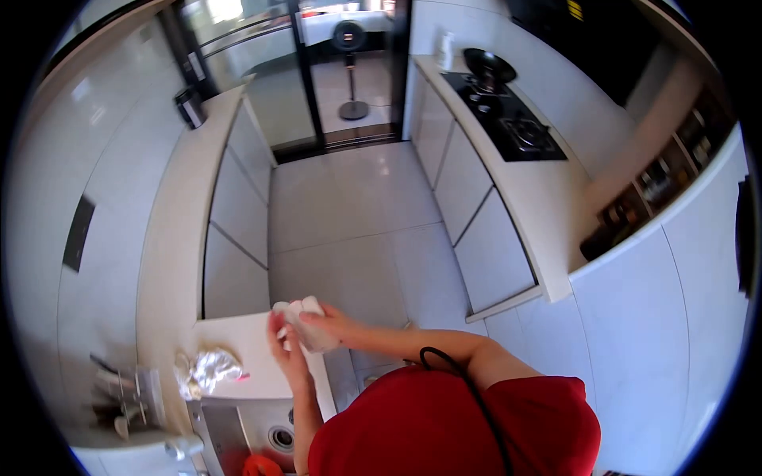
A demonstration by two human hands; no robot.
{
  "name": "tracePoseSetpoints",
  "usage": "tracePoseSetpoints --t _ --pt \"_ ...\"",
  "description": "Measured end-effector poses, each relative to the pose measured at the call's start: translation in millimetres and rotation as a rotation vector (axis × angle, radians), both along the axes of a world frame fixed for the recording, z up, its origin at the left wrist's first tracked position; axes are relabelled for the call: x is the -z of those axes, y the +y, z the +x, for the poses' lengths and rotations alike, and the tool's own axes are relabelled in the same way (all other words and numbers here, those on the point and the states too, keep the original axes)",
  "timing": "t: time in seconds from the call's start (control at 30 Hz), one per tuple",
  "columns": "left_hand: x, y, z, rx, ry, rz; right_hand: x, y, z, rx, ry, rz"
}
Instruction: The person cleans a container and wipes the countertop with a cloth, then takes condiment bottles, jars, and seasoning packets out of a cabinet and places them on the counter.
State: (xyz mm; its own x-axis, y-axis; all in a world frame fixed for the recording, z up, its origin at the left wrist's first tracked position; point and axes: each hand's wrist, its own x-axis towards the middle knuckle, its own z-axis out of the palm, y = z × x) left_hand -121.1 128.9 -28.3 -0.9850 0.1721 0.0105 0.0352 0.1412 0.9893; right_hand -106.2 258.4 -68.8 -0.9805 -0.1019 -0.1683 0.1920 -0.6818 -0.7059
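Note:
Above the corner of the counter by the sink, my two hands meet around a whitish, soft-looking object with rounded lobes (317, 337). My right hand (327, 323) is closed on it from the right. My left hand (287, 349) is at its left side, with fingers bent against it. The object is blurred and partly covered by my fingers, so its kind is unclear. On the counter to the left of my hands lies a crumpled, shiny silvery wrapper (216, 368).
Below is a steel sink (230, 432) with a red item (260, 466) in it. A utensil rack (131, 401) stands at left. Across the floor (341, 270), a black wok (490, 67) sits on the gas hob (516, 127). A fan (349, 71) stands beyond the doorway.

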Motion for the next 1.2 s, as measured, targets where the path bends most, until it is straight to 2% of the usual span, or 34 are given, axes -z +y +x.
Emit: tracePoseSetpoints --t 0.07,0.1,0.13,0.17,0.2,0.23,0.27,0.33,0.4,0.47,0.57,0.7,0.77,0.9,1.1,1.2 --pt "-4 35 -19 -0.049 0.018 -0.034 -12 52 6 0.015 -0.075 -0.058" --pt "-9 56 -26 0.192 -0.219 0.165 -13 77 9 0.033 -0.104 -0.114" --pt "-3 81 -29 0.236 -0.223 0.158 -12 102 13 0.054 -0.13 -0.172" --pt "7 106 -31 0.332 -0.453 0.238 -9 129 18 0.098 -0.126 -0.176" --pt "18 133 -34 0.424 -0.687 0.307 -4 158 23 0.18 -0.122 -0.069" --pt "28 163 -37 0.43 -0.637 0.206 1 187 28 0.255 -0.119 0.038" --pt "35 195 -40 0.466 -0.638 0.191 7 218 38 0.292 -0.117 0.033" --pt "50 257 -46 0.644 -0.573 0.095 18 279 66 0.406 -0.239 0.105" --pt "67 316 -48 0.758 -0.569 0.033 29 328 92 0.488 -0.286 0.048" --pt "67 383 -33 0.899 -0.652 0.028 39 373 120 0.564 -0.334 -0.019" --pt "70 472 -22 1.039 -0.729 -0.057 42 432 155 0.75 -0.357 0.028" --pt "44 586 0 1.25 -0.707 -0.128 5 498 197 0.966 -0.332 -0.01" --pt "28 644 13 1.437 -0.66 -0.087 -15 529 211 1.125 -0.251 0.033" --pt "24 746 39 1.59 -0.652 -0.064 -15 585 226 1.389 -0.241 -0.059" --pt "69 868 53 1.729 -0.803 -0.28 24 656 213 1.703 -0.362 -0.146" --pt "102 915 49 1.817 -0.841 -0.262 40 688 202 1.783 -0.456 -0.157"
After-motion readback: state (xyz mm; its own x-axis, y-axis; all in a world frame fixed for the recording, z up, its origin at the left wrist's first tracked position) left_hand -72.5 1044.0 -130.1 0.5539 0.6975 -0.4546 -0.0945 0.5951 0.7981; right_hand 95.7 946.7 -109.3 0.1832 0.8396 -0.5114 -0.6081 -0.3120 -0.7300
